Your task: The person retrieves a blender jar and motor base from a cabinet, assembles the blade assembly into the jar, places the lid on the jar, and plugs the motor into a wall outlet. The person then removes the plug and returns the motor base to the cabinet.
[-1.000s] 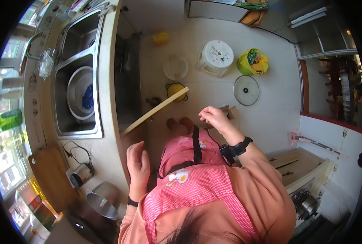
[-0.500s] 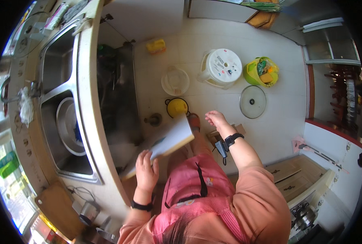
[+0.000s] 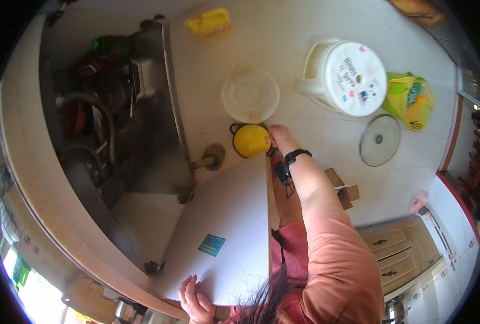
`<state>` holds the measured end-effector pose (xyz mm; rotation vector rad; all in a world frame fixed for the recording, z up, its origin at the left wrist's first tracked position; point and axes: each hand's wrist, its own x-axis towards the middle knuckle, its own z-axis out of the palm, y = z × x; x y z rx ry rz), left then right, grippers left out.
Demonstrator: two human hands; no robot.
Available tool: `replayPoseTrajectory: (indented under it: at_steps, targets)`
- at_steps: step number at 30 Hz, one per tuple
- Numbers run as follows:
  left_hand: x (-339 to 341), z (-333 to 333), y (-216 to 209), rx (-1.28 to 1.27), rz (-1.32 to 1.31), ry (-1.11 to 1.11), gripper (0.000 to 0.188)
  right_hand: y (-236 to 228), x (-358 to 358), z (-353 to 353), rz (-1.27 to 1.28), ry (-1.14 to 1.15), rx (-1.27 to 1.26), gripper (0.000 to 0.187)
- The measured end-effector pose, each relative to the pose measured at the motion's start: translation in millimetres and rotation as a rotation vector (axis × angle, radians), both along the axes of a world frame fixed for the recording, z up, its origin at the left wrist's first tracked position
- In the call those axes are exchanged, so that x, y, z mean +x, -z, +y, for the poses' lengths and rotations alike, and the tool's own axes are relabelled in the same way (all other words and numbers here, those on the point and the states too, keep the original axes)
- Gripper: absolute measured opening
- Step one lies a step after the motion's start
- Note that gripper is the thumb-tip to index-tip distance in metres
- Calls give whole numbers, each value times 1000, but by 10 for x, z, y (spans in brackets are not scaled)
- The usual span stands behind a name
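In the head view, the right hand (image 3: 281,139) meets the right edge of the pot (image 3: 249,141), its grip unclear; floor (image 3: 329,141) stretches right to the lid (image 3: 380,140); the left hand (image 3: 196,303), fingers loosely parted, is by the door's (image 3: 240,221) near edge.

The right hand (image 3: 280,138) is at the rim of a yellow pot (image 3: 249,141), the left hand (image 3: 196,302) by an open door (image 3: 232,216); basin (image 3: 250,94), stool (image 3: 354,81), bag (image 3: 395,98) and lid (image 3: 380,139) are on the floor (image 3: 318,144)

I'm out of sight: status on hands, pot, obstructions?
Right hand at yellow pot, grip unclear. Left hand by open cabinet door. Door's corner overlaps pot in view.
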<state>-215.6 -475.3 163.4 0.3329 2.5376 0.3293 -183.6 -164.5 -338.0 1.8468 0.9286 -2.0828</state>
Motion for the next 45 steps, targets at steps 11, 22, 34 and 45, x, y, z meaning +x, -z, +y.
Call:
replayPoseTrajectory:
  at_steps: [11,22,34,45]
  targets:
    - [178,-144,-50,-61,52,31,34,486,-533,-244,-172,115,-171,28]
    - [90,-68,-34,-78,26,112,42,3,-261,-198,255,342,-86,15]
    - [-7,138,-30,152,87,107,39,-1973,240,667,384,218,155,12]
    - [-31,-48,-151,478,131,69,42,-4974,1839,281,552,256,435,6]
